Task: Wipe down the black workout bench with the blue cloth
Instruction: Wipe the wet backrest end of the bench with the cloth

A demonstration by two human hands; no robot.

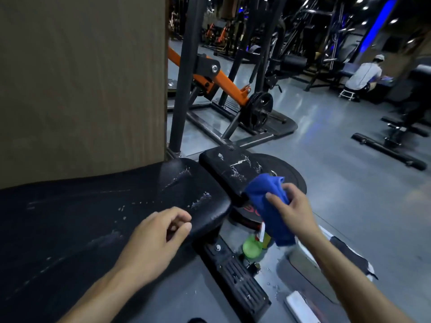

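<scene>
The black workout bench point(93, 215) fills the lower left, its long pad cracked and speckled with white marks. A smaller worn black pad point(229, 166) sits just beyond its end. My right hand point(292, 210) holds the blue cloth point(268, 201) bunched up in the air, to the right of the bench end and just off the small pad. One end of the cloth hangs down below my fingers. My left hand point(156, 236) hovers over the near edge of the long pad with its fingers loosely curled and nothing in it.
A brown wall panel point(81, 85) rises right behind the bench. Under the bench end lie a green bottle point(251, 247) and a black weight plate point(289, 176). An orange-armed machine point(224, 85) stands beyond. Far right, a person in white point(363, 75) sits by another bench point(391, 145).
</scene>
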